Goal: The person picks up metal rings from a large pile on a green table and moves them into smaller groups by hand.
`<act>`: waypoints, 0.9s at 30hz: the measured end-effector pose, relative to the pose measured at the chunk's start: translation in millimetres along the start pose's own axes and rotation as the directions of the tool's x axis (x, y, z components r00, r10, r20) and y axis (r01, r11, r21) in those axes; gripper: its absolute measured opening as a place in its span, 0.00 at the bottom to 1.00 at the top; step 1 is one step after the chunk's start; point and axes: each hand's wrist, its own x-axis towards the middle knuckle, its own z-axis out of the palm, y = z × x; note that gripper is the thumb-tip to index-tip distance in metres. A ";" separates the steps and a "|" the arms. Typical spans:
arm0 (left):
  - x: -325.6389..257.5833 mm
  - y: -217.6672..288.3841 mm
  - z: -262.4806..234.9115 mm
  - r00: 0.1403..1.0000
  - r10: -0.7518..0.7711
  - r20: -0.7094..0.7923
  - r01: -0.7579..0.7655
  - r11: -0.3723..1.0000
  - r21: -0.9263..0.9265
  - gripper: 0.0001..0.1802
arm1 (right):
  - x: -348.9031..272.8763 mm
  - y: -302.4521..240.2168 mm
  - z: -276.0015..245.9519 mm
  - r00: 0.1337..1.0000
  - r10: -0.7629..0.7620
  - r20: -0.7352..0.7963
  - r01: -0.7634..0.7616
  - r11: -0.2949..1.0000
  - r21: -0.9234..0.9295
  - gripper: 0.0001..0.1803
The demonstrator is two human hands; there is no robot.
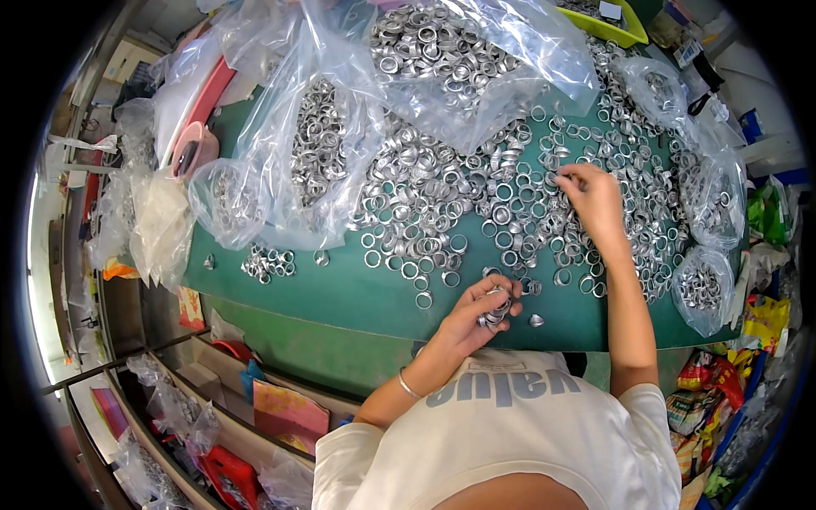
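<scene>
A white short-sleeved T-shirt [510, 433] with grey lettering fills the lower centre; 1 thin silver bangle [408, 385] circles the left wrist.

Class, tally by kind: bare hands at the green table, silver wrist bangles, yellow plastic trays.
Bare hands: 2 (left hand holding silver metal rings, right hand on the ring pile)
Silver wrist bangles: 1
Yellow plastic trays: 1
Total: 4

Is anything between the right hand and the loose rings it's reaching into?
Nothing visible. The right hand already rests on the loose metal rings spread over the green table. The plastic bags lie farther back, clear of it.
</scene>
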 end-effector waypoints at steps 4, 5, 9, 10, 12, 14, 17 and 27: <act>3.1 1.4 -0.8 0.999 -0.017 0.030 0.018 0.999 -0.028 0.09 | 2.4 -8.9 8.1 0.981 -0.008 0.193 0.067 0.951 -0.303 0.07; 4.0 1.7 -0.2 1.000 -0.023 0.017 0.023 0.999 -0.033 0.09 | 1.2 -3.1 5.1 0.984 -0.083 0.155 0.123 0.957 -0.264 0.07; 8.8 1.7 -0.9 1.000 -0.022 0.012 0.023 0.997 -0.078 0.09 | -1.1 2.6 -33.9 0.841 0.253 0.478 -0.512 0.660 0.550 0.08; 11.2 1.9 -0.8 0.999 -0.023 0.026 0.025 0.995 -0.092 0.10 | -3.6 13.6 -36.1 0.872 0.142 0.468 -0.483 0.405 0.777 0.09; 16.1 4.3 3.9 0.999 -0.027 0.043 0.031 0.995 -0.098 0.10 | -7.9 17.8 -37.6 0.891 0.177 0.418 -0.406 -0.103 0.908 0.11; 20.6 5.5 8.8 0.998 -0.034 0.050 0.039 0.995 -0.095 0.10 | -0.2 21.2 -35.4 0.803 0.288 0.521 -0.375 -0.436 0.818 0.10; 27.8 5.9 18.3 0.998 -0.041 0.057 0.045 0.996 -0.081 0.11 | 14.2 61.3 -27.7 0.783 0.035 0.621 -0.504 -0.549 0.666 0.07; 40.0 4.3 25.6 0.998 -0.058 0.027 0.060 0.995 -0.081 0.11 | 50.2 29.1 -10.8 0.998 0.037 0.053 -0.033 0.997 -0.076 0.06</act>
